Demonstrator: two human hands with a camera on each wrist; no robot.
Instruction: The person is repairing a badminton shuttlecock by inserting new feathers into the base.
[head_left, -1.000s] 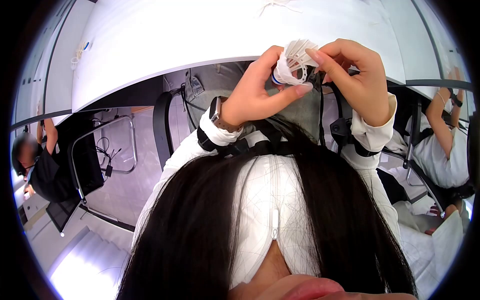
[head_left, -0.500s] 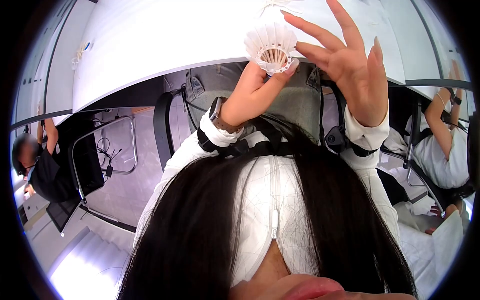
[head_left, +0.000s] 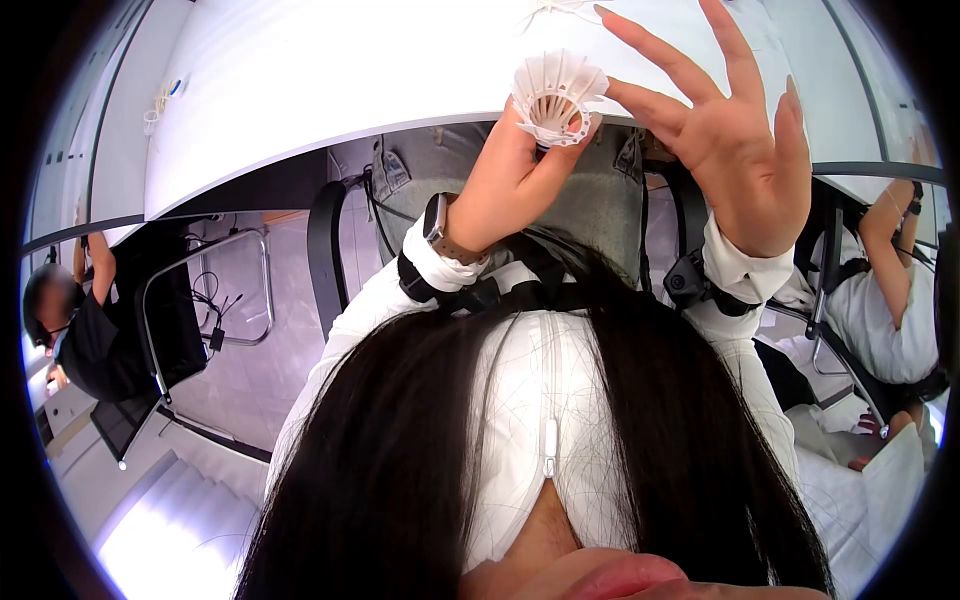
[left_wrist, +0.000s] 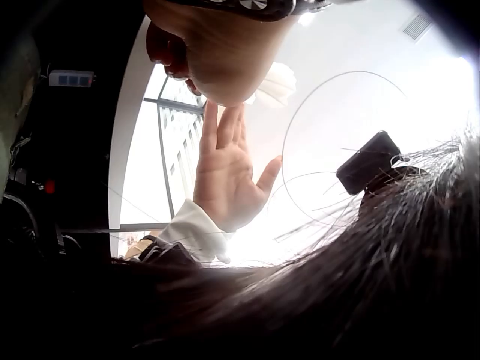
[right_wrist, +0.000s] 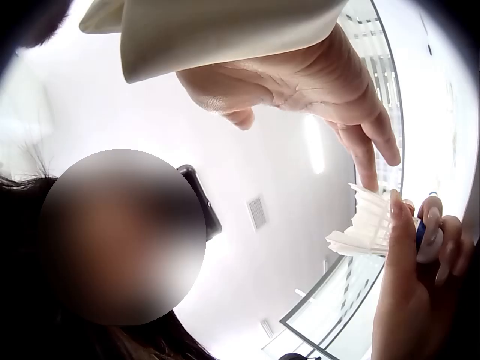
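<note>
A white shuttlecock (head_left: 560, 82) is held up in front of the body at the table's near edge, its feather skirt facing up toward the head camera. My left hand (head_left: 505, 190) grips it near the cork, with the thumb over the lower rim. In the right wrist view the left fingers (right_wrist: 405, 240) curl round the cork end, where a blue band (right_wrist: 420, 234) shows. My right hand (head_left: 740, 165) is spread, palm toward me, to the right of the shuttlecock. Its index fingertip is right at the feathers' edge; the other fingers are stretched out.
Behind the hands is a white table (head_left: 330, 80). Thin white strands (head_left: 562, 12) lie on its far part, and a white cord (head_left: 160, 108) with a blue bit lies at left. A metal-framed chair (head_left: 268, 290) stands left. Other people sit at both sides.
The right hand has let go of the feather edge and spread its fingers. My left hand has turned the shuttlecock upright and shifted it left, then slightly back right and lower.
</note>
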